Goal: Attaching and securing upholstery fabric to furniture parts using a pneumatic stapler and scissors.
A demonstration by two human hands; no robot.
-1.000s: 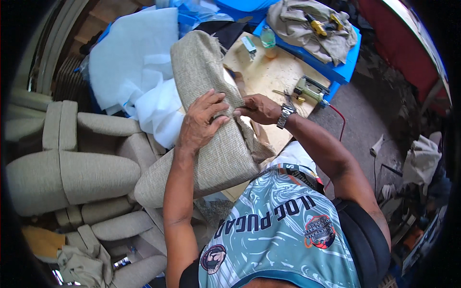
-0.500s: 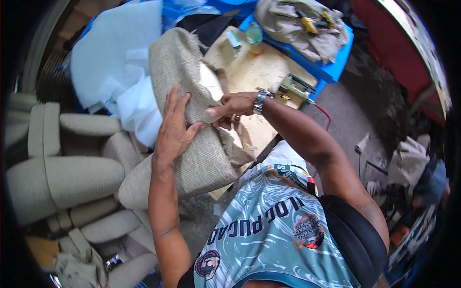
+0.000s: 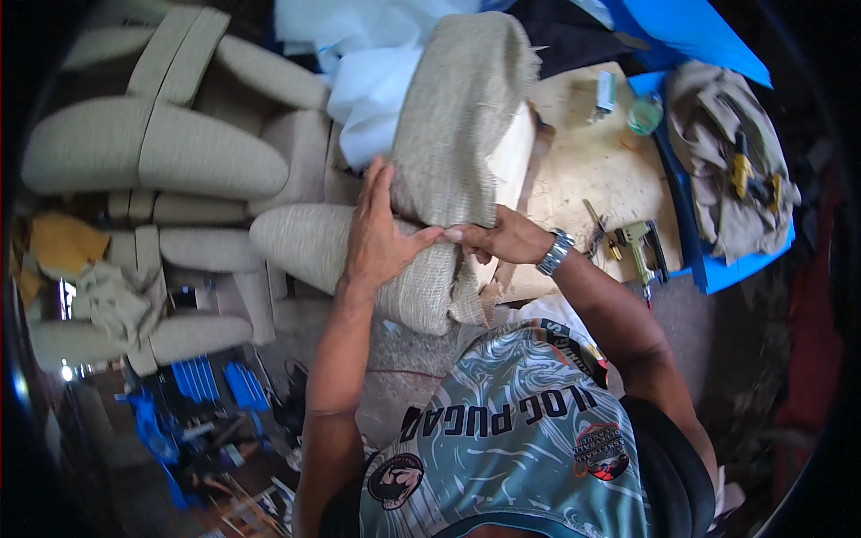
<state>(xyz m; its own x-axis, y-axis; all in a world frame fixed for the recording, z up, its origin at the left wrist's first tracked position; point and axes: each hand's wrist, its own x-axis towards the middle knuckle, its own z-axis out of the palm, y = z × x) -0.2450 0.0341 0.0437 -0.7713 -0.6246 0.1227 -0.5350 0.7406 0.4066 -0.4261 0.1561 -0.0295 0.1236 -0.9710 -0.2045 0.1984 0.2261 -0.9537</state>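
A padded furniture piece [image 3: 462, 117] covered in beige woven upholstery fabric lies across a worktable, its frayed fabric edge hanging along the side nearest my right hand. My left hand [image 3: 381, 238] rests flat on the cover with fingers stretched and thumb pointing toward the right hand. My right hand [image 3: 507, 242] has thumb and fingers closed on the loose edge of the upholstery fabric [image 3: 466, 291], close to the left thumb. Between the two hands a crease runs across the cover. The fingertips under the right hand's fabric edge are partly hidden.
On the pale tabletop [image 3: 583, 170] lie a staple gun [image 3: 641, 251], a small box [image 3: 605, 94] and a green jar [image 3: 644, 117]. Yellow-black power tools [image 3: 744, 170] sit on crumpled cloth at the right. Beige sofas [image 3: 179, 152] stand at the left, and white padding [image 3: 372, 99] lies behind.
The view has shifted, so the table and furniture piece sit further right. My hands stay at the crease; the right thumb is now nearer the left thumb.
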